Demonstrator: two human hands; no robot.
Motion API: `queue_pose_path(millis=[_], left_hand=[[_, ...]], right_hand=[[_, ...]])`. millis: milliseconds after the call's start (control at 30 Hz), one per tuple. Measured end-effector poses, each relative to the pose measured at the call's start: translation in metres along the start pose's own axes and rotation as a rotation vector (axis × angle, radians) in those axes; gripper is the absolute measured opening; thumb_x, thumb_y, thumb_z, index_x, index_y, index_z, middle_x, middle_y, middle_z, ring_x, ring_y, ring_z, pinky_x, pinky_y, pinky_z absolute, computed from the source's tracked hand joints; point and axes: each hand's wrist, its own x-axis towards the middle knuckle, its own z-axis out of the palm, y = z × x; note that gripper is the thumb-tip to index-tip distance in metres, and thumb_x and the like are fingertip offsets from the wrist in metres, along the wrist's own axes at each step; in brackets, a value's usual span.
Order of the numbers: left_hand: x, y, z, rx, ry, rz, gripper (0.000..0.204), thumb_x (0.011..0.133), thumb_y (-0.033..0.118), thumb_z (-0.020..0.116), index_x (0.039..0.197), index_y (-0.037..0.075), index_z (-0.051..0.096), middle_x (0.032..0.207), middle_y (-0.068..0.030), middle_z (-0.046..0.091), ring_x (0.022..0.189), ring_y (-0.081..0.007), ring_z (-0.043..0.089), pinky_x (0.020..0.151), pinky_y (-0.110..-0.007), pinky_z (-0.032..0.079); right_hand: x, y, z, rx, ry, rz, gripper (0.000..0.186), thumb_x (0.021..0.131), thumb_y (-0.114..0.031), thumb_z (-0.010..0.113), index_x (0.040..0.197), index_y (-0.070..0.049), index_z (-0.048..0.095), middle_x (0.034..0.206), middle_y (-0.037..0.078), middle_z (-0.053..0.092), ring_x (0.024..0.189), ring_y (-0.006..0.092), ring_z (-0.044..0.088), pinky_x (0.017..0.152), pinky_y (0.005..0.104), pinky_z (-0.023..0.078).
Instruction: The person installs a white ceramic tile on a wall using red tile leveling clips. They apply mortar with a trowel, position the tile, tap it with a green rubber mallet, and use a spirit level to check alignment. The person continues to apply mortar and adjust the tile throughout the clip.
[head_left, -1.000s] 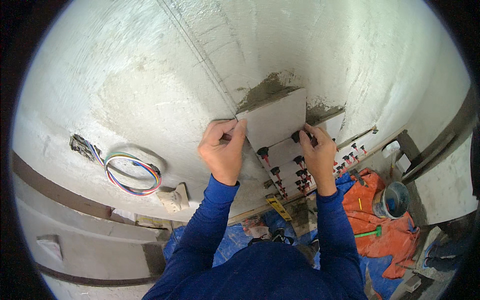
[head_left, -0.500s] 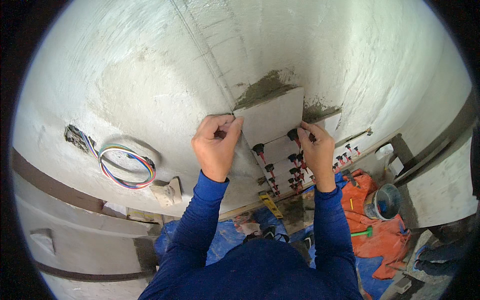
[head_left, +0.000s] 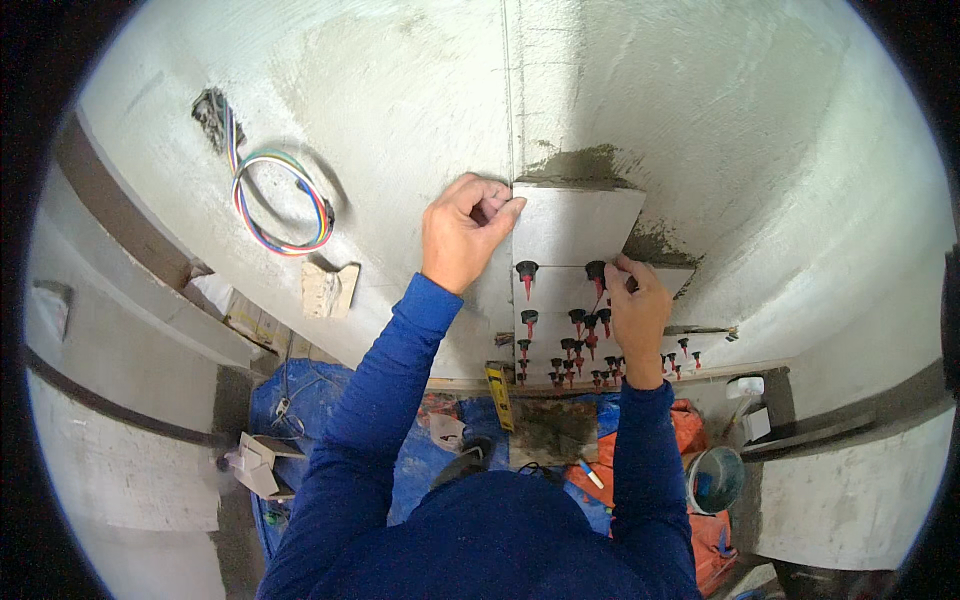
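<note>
Here, tile [head_left: 575, 225] sits between both hands' fingers [head_left: 500, 207].

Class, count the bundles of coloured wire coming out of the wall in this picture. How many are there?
1. A single looped bundle of coloured wires hangs from a hole in the wall, upper left, left of the left hand. None elsewhere in view.

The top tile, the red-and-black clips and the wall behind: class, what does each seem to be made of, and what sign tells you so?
Top tile: probably ceramic or porcelain, matt pale grey, with crisp straight edges and an even face.
Clips: likely plastic, in uniform glossy red and black moulded shapes.
Wall: cement render, rough and mottled grey; darker wet-looking mortar shows above the tile.
</note>
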Motion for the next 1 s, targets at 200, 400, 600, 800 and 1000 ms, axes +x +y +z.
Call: queue_pose_path(millis=[200, 400, 600, 800, 1000], left_hand=[[-0.001, 0.001, -0.001, -0.012, -0.004, 0.002, 0.015, 0.083, 0.011, 0.087, 0.087, 0.002, 0.075, 0.081, -0.0041, 0.069, 0.064, -0.0094, 0.061, 0.061, -0.026, 0.052], [-0.002, 0.004, -0.002, -0.060, -0.001, -0.043, 0.016, 0.084, 0.011, 0.088, 0.090, 0.002, 0.075, 0.081, -0.0011, 0.068, 0.067, -0.0070, 0.059, 0.063, -0.025, 0.052], [0.001, 0.010, 0.004, -0.231, 0.037, -0.256, 0.016, 0.090, 0.013, 0.085, 0.090, 0.002, 0.073, 0.080, 0.0032, 0.065, 0.073, -0.0046, 0.056, 0.067, -0.023, 0.048], [0.006, 0.014, 0.010, -0.217, 0.076, -0.283, 0.017, 0.092, 0.015, 0.082, 0.090, -0.001, 0.074, 0.071, 0.0033, 0.062, 0.065, -0.0044, 0.052, 0.059, -0.023, 0.045], [0.002, 0.014, 0.013, -0.202, 0.097, -0.252, 0.013, 0.091, 0.010, 0.081, 0.092, -0.001, 0.074, 0.071, 0.0038, 0.061, 0.064, -0.0043, 0.051, 0.059, -0.023, 0.044]], right_hand=[[0.005, -0.002, -0.003, -0.004, 0.010, -0.044, 0.034, 0.093, -0.026, 0.075, 0.110, 0.004, 0.077, 0.094, 0.016, 0.075, 0.076, 0.0237, 0.067, 0.074, 0.0345, 0.053], [0.010, -0.018, -0.016, 0.078, 0.076, 0.006, 0.030, 0.094, -0.023, 0.074, 0.111, 0.002, 0.077, 0.102, 0.016, 0.077, 0.083, 0.0260, 0.070, 0.076, 0.0371, 0.054], [0.042, -0.047, -0.031, 0.036, 0.273, -0.156, 0.025, 0.097, -0.021, 0.073, 0.112, -0.001, 0.075, 0.103, 0.016, 0.076, 0.090, 0.0325, 0.073, 0.079, 0.0399, 0.056], [0.061, -0.061, -0.024, 0.108, 0.315, -0.197, 0.022, 0.096, -0.020, 0.075, 0.108, -0.001, 0.077, 0.099, 0.014, 0.076, 0.085, 0.0284, 0.071, 0.076, 0.0380, 0.055], [0.064, -0.062, -0.017, 0.151, 0.345, -0.207, 0.016, 0.094, -0.019, 0.078, 0.098, -0.003, 0.077, 0.091, 0.011, 0.074, 0.072, 0.0229, 0.066, 0.068, 0.0342, 0.051]])
